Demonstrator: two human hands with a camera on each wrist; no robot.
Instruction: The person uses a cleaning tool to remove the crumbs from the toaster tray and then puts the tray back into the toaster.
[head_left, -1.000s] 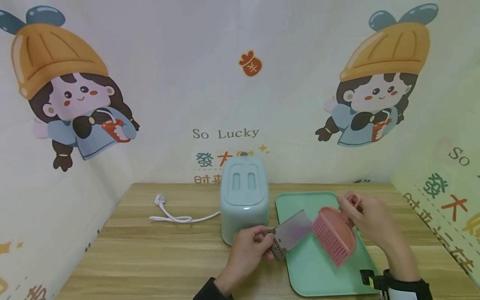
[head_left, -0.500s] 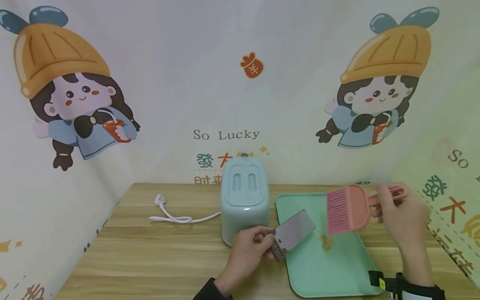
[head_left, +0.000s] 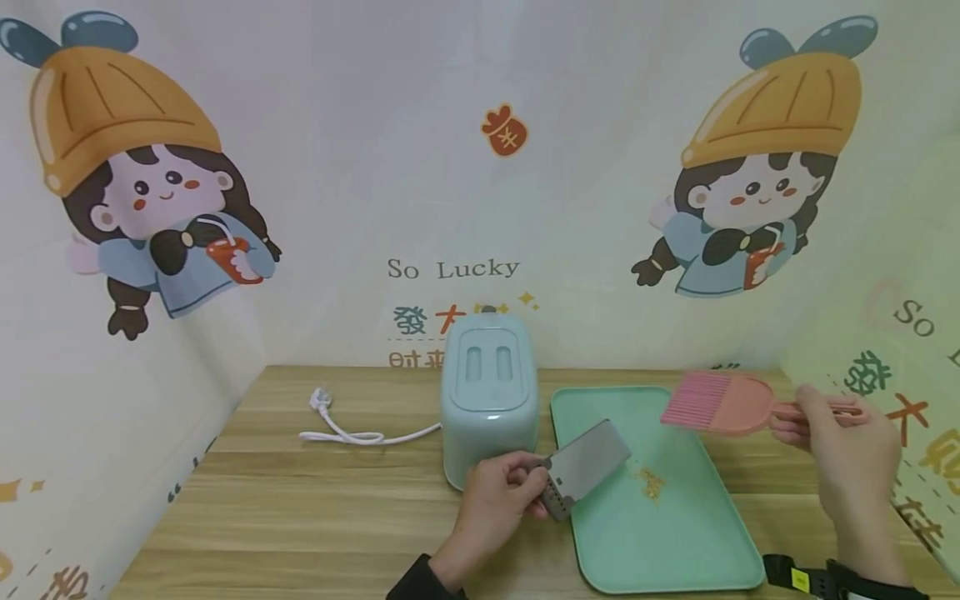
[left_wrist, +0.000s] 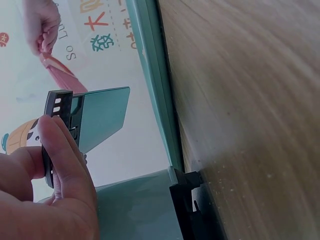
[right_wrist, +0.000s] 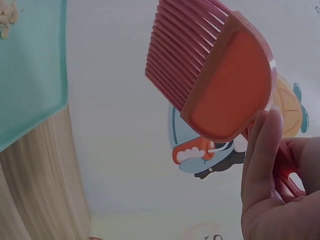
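My left hand pinches the dark slotted end of a thin metal crumb tray, tilted over the left edge of a green serving tray. In the left wrist view, thumb and fingers clasp that dark end of the crumb tray. A small heap of crumbs lies on the green tray. Off to the right, my right hand grips the handle of a pink brush, its bristles pointing left above the tray's far right corner. The right wrist view shows the brush raised, apart from the crumbs.
A pale green toaster with a lid over its top stands just left of the serving tray, close to my left hand. Its white cord and plug lie on the wooden table. A printed cloth hangs behind.
My right hand has carried the brush away from the crumb tray, rightward, turning its bristles to the left. The crumbs have come into view. My left hand and the crumb tray stay put.
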